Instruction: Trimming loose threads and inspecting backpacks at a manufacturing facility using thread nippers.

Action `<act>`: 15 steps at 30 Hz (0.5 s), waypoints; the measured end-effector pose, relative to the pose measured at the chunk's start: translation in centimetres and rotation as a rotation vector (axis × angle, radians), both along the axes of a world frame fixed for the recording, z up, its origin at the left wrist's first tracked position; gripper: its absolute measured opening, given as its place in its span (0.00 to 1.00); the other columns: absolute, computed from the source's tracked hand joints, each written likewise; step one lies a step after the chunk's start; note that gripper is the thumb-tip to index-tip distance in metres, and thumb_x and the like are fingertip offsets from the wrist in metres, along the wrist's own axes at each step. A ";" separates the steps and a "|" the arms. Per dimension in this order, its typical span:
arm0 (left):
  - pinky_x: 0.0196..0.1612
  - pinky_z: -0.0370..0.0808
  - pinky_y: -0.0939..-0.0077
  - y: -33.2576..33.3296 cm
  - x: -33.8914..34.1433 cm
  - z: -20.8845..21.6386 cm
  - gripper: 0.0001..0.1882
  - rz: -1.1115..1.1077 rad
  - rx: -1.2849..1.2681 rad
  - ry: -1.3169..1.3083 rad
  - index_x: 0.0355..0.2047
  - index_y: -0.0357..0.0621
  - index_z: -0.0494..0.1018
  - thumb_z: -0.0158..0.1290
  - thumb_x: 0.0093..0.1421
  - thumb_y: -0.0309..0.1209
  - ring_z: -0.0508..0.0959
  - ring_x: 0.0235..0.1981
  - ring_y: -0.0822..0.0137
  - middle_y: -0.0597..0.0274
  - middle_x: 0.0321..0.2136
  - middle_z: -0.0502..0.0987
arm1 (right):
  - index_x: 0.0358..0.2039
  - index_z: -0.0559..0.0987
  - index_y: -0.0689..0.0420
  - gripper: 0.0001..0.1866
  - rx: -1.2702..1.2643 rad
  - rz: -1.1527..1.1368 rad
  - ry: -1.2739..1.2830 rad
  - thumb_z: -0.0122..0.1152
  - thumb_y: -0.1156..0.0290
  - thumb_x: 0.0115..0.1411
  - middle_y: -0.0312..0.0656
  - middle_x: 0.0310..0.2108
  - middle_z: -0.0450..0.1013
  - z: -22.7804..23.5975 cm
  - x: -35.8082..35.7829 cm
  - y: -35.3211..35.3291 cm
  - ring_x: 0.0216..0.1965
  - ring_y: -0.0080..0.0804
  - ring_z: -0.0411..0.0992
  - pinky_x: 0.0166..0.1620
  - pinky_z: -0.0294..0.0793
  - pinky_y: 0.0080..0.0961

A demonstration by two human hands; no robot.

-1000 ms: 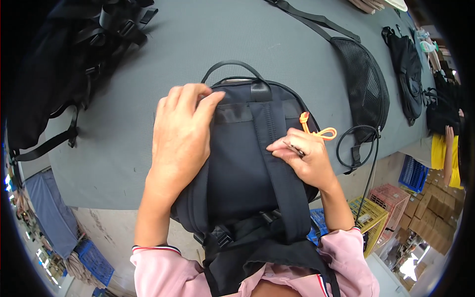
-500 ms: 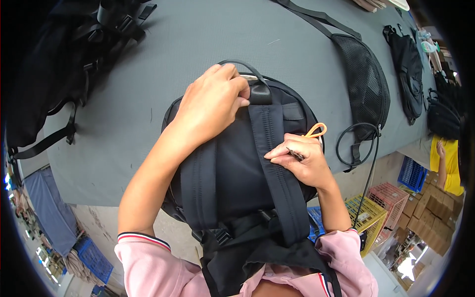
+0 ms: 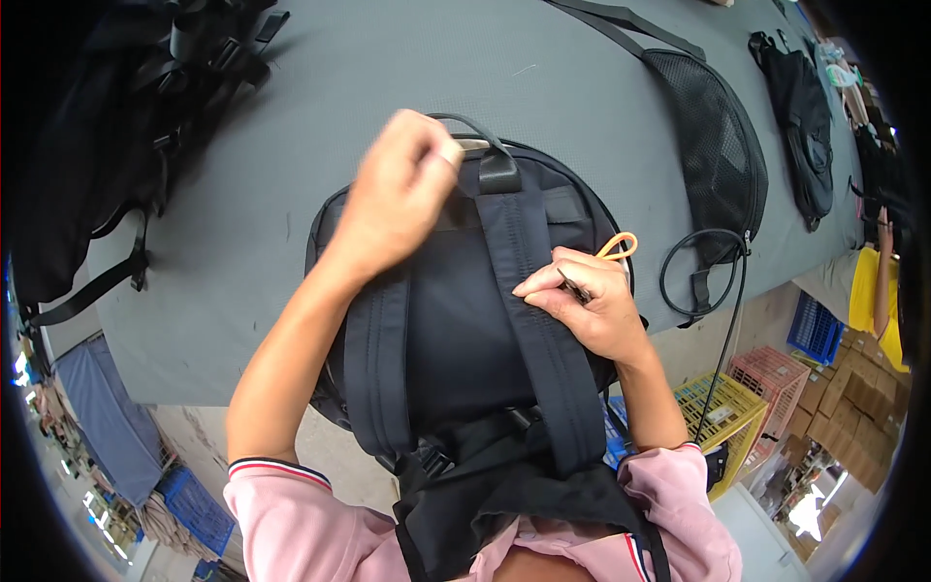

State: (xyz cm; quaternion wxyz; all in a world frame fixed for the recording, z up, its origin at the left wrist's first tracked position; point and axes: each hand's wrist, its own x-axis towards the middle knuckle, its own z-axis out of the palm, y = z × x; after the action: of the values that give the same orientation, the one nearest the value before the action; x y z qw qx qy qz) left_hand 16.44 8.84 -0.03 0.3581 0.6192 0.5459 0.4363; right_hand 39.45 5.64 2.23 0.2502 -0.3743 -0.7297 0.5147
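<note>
A black backpack (image 3: 461,339) lies with its strap side up, its lower end against my black apron (image 3: 543,504). My left hand (image 3: 402,184), slightly blurred, is raised over the backpack's top left, fingers curled closed beside the carry handle (image 3: 464,118); anything inside them is hidden. In my right hand (image 3: 596,306) are thread snips (image 3: 621,246) with an orange loop sticking out behind and a dark tip between the fingers. That hand's thumb and forefinger meet at the right shoulder strap (image 3: 524,262). The left shoulder strap (image 3: 378,369) lies along the other side.
Black bags with straps (image 3: 107,126) are heaped on the grey table (image 3: 320,87) at left. A black mesh piece (image 3: 713,145) with a cord lies at right, another black bag (image 3: 795,126) beyond. Plastic crates (image 3: 722,417) and cartons stand below; a person in yellow (image 3: 878,301) is far right.
My left hand has come off the base of the carry handle and moved up and left. My right hand stays at the strap with the snips. The backpack has shifted slightly left.
</note>
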 end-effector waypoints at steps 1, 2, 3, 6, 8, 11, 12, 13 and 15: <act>0.43 0.67 0.80 0.0 -0.5 0.2 0.09 0.050 -0.179 -0.267 0.30 0.39 0.68 0.45 0.65 0.31 0.71 0.35 0.74 0.67 0.31 0.71 | 0.28 0.79 0.63 0.04 0.000 -0.004 -0.001 0.63 0.78 0.50 0.38 0.19 0.70 -0.1 0.0 0.0 0.18 0.26 0.66 0.24 0.63 0.21; 0.43 0.67 0.80 0.0 -0.7 0.7 0.09 0.077 -0.212 -0.292 0.30 0.39 0.69 0.46 0.65 0.32 0.71 0.35 0.74 0.67 0.31 0.72 | 0.28 0.79 0.63 0.04 0.006 -0.006 0.005 0.63 0.78 0.50 0.38 0.19 0.70 -0.2 0.1 0.0 0.18 0.26 0.66 0.24 0.63 0.21; 0.43 0.68 0.80 -0.1 -0.8 1.1 0.09 0.104 -0.246 -0.317 0.31 0.40 0.70 0.46 0.65 0.32 0.72 0.35 0.74 0.67 0.31 0.72 | 0.28 0.79 0.63 0.04 0.012 -0.007 0.010 0.63 0.78 0.51 0.38 0.19 0.70 -0.3 0.1 -0.1 0.18 0.26 0.66 0.24 0.63 0.21; 0.43 0.68 0.80 -0.4 -0.3 1.3 0.07 0.014 -0.201 -0.009 0.35 0.36 0.72 0.48 0.62 0.27 0.74 0.37 0.72 0.64 0.31 0.75 | 0.27 0.80 0.63 0.05 0.013 -0.024 0.022 0.64 0.82 0.46 0.36 0.20 0.72 -0.2 0.2 -0.1 0.18 0.21 0.60 0.22 0.57 0.19; 0.43 0.69 0.78 -0.6 0.3 1.3 0.10 -0.042 -0.057 0.208 0.39 0.35 0.72 0.52 0.56 0.23 0.74 0.38 0.68 0.60 0.35 0.75 | 0.27 0.80 0.63 0.05 0.019 -0.018 0.026 0.64 0.82 0.46 0.37 0.20 0.72 -0.3 0.2 -0.1 0.18 0.22 0.61 0.22 0.57 0.19; 0.53 0.65 0.66 -1.2 0.9 1.2 0.21 -0.120 0.195 0.467 0.46 0.40 0.71 0.58 0.52 0.31 0.71 0.48 0.56 0.54 0.45 0.72 | 0.27 0.81 0.62 0.06 0.058 -0.005 0.051 0.64 0.82 0.46 0.37 0.20 0.72 -0.7 0.1 -0.4 0.18 0.23 0.61 0.23 0.58 0.20; 0.59 0.60 0.61 -1.4 0.9 1.1 0.28 -0.171 0.147 0.508 0.49 0.38 0.69 0.59 0.51 0.40 0.68 0.53 0.51 0.50 0.48 0.71 | 0.27 0.81 0.61 0.06 0.091 0.002 0.072 0.64 0.82 0.46 0.37 0.19 0.72 -0.7 0.0 -0.5 0.18 0.23 0.61 0.23 0.58 0.20; 0.61 0.56 0.58 -1.6 1.0 0.9 0.35 -0.218 0.183 0.604 0.50 0.34 0.66 0.58 0.50 0.48 0.67 0.54 0.50 0.47 0.49 0.69 | 0.27 0.81 0.61 0.06 0.091 0.005 0.072 0.64 0.82 0.46 0.37 0.19 0.72 -0.6 0.1 -0.6 0.18 0.23 0.61 0.23 0.58 0.20; 0.61 0.55 0.55 -1.9 1.1 0.9 0.37 -0.239 0.191 0.642 0.51 0.33 0.64 0.56 0.50 0.51 0.68 0.52 0.52 0.48 0.47 0.71 | 0.28 0.81 0.60 0.07 0.038 0.061 0.067 0.64 0.83 0.46 0.39 0.22 0.75 -0.1 0.5 -1.1 0.18 0.24 0.61 0.23 0.58 0.21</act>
State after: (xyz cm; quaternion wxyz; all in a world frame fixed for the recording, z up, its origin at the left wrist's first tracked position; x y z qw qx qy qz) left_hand 17.53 6.92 0.83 0.1571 0.8150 0.5111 0.2235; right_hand 39.94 4.53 2.12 0.2655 -0.3298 -0.7415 0.5205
